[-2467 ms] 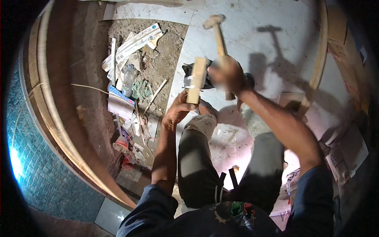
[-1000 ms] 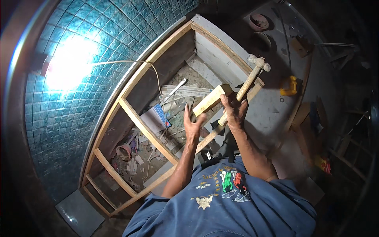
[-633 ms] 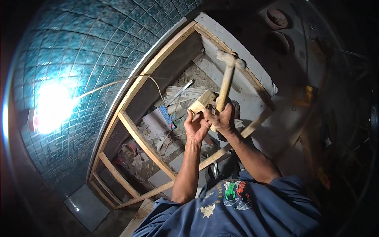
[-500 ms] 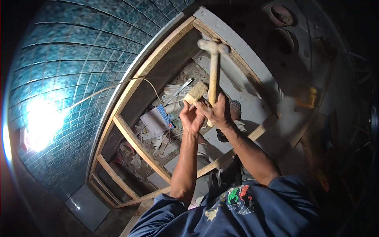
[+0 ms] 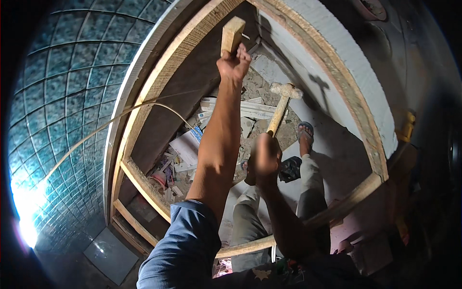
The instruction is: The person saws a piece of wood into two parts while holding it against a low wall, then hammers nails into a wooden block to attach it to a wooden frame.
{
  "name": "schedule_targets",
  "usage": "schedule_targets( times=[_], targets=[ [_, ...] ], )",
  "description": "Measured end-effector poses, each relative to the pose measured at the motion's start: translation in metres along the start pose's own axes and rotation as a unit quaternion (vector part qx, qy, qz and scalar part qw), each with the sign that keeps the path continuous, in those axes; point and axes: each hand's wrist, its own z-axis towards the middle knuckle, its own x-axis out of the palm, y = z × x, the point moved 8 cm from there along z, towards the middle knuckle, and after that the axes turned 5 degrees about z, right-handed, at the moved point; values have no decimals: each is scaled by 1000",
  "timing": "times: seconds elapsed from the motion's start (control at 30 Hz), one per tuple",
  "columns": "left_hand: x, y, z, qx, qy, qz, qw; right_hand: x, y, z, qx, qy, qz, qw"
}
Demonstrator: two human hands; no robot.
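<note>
My left hand (image 5: 234, 63) is stretched far forward, its fingers closed around a short wooden block (image 5: 233, 33). The block stands upright near the far corner of a wooden frame (image 5: 180, 50), inside its left rail; I cannot tell if it touches the frame. My right hand (image 5: 266, 156), blurred, grips the handle of a hammer (image 5: 278, 113) nearer my body. The hammer's head points away from me, over the rubble inside the frame.
Blue-green tiles (image 5: 77, 86) cover the left wall beside a bright lamp (image 5: 26, 212). A thin cable (image 5: 91, 132) crosses the frame's left rail. Broken rubble, white strips (image 5: 250, 110) and a white sheet (image 5: 186, 147) lie inside, near my sandalled foot (image 5: 305, 132). A pale panel (image 5: 337, 62) edges the right side.
My left hand has carried the wooden block forward, away from my right hand. The hammer has come back and lower in my right hand. My view has shifted closer to the frame.
</note>
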Motion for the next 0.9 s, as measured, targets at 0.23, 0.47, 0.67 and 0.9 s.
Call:
schedule_targets(
  times=[0.23, 0.47, 0.67, 0.9],
  targets=[
    [23, 14, 38, 9, 23, -15, 1000, 23, -15, 44, 50, 4, 133, 990],
    [38, 22, 36, 44, 51, 45, 997, 20, -36, 51, 168, -39, 278, 945],
    [25, 15, 45, 34, 49, 46, 997, 28, -35, 53, 206, -44, 363, 908],
    [34, 23, 63, 23, 120, -10, 992, 39, -30, 52, 192, -52, 376, 905]
  ],
)
